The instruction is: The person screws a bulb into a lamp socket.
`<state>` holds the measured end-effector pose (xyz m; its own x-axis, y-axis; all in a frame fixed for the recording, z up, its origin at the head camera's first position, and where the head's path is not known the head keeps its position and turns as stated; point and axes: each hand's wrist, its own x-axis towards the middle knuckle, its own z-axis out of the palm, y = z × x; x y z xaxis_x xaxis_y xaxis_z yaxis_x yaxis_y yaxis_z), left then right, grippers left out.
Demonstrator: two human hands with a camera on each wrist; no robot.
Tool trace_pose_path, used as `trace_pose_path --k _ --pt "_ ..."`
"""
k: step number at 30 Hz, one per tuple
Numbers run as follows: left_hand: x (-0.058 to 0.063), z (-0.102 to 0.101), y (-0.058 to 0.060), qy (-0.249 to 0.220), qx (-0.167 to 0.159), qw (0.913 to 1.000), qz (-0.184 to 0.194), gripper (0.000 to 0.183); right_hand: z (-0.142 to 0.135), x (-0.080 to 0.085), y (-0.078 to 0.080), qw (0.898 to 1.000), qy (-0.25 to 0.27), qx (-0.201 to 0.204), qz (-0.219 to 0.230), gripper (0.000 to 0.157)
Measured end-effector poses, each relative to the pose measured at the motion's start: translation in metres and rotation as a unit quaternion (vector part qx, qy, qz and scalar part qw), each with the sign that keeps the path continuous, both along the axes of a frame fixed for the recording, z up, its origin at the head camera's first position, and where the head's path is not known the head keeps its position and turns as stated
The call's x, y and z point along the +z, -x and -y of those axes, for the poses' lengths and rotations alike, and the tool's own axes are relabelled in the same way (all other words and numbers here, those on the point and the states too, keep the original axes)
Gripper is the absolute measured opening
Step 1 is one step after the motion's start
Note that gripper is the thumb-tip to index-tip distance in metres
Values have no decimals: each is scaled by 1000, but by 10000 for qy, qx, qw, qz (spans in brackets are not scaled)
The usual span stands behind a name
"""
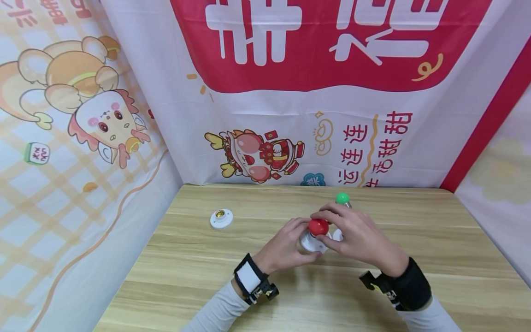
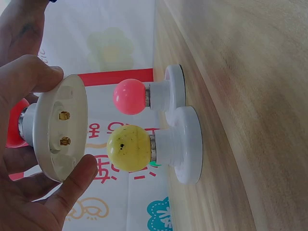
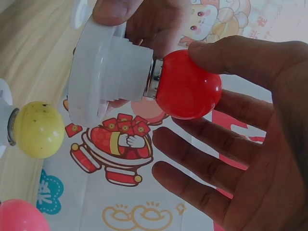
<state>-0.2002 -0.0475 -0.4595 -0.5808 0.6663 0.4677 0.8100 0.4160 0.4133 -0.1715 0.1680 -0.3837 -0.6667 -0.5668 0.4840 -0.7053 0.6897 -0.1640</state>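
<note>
My left hand (image 1: 284,246) grips a white round lamp socket (image 1: 311,242) by its rim, off the table. Its hollow underside with two brass screws shows in the left wrist view. A red bulb (image 3: 188,84) sits in the socket's mouth, its metal collar partly visible. Thumb and forefinger of my right hand (image 1: 360,234) pinch the red bulb, the other fingers spread below it in the right wrist view. Beyond the held socket, a yellow bulb (image 2: 129,148) and a pink bulb (image 2: 130,96) stand in white sockets on the table; in the head view my hands mostly cover them.
On the left of the wooden table (image 1: 186,276) lies a white socket (image 1: 221,219) without a bulb, its brass thread showing. A green bulb (image 1: 342,198) shows just behind my right hand. Printed cloth (image 1: 265,106) hangs along the table's back edge.
</note>
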Motion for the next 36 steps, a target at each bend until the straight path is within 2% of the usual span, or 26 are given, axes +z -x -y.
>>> trace_pose_path --k 8,15,19,25,36 --pt "-1 0 -1 7 58 10000 -51 74 0 -4 4 9995 13 4 -304 46" --pt "-3 1 -1 -26 83 10000 48 73 -2 -2 -1 9997 -98 -210 95 68" --pt "-2 1 -1 -65 71 9999 75 74 -5 1 -3 9996 -14 42 266 63" --pt "0 0 0 -9 34 10000 20 73 -6 4 -2 9986 -42 469 253 54" --pt "-1 -1 0 -31 29 10000 45 73 -7 3 0 9995 -76 258 150 49"
